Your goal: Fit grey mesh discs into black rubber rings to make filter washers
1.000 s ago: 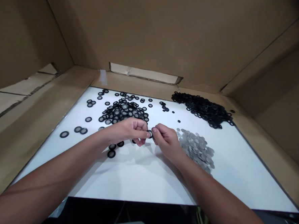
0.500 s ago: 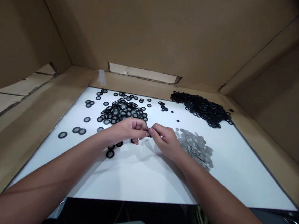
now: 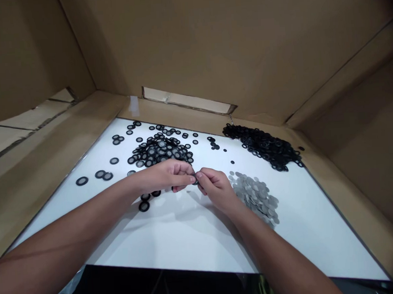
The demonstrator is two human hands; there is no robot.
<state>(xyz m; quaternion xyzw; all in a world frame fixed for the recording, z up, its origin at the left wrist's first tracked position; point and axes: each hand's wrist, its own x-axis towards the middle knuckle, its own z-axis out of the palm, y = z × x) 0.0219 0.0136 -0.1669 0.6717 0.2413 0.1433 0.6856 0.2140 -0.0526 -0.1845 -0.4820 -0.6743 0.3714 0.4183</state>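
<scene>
My left hand and my right hand meet over the middle of the white board, fingertips pinched together. Between them is a small black ring, mostly covered by the fingers; whether a disc sits inside it I cannot tell. Behind my left hand lies a heap of black rings with grey discs in them. To the right of my right hand spreads a pile of loose grey discs. Farther back on the right is a mound of plain black rings.
Cardboard walls enclose the white board at the back and sides. Several disc-filled rings are scattered to the left. A few small black pieces lie between the back piles. Clear tape sticks to the back cardboard.
Both hands stay together at the same spot, with the fingers shifting slightly around the ring. The whole view has moved a little, so the board appears slightly lower.
</scene>
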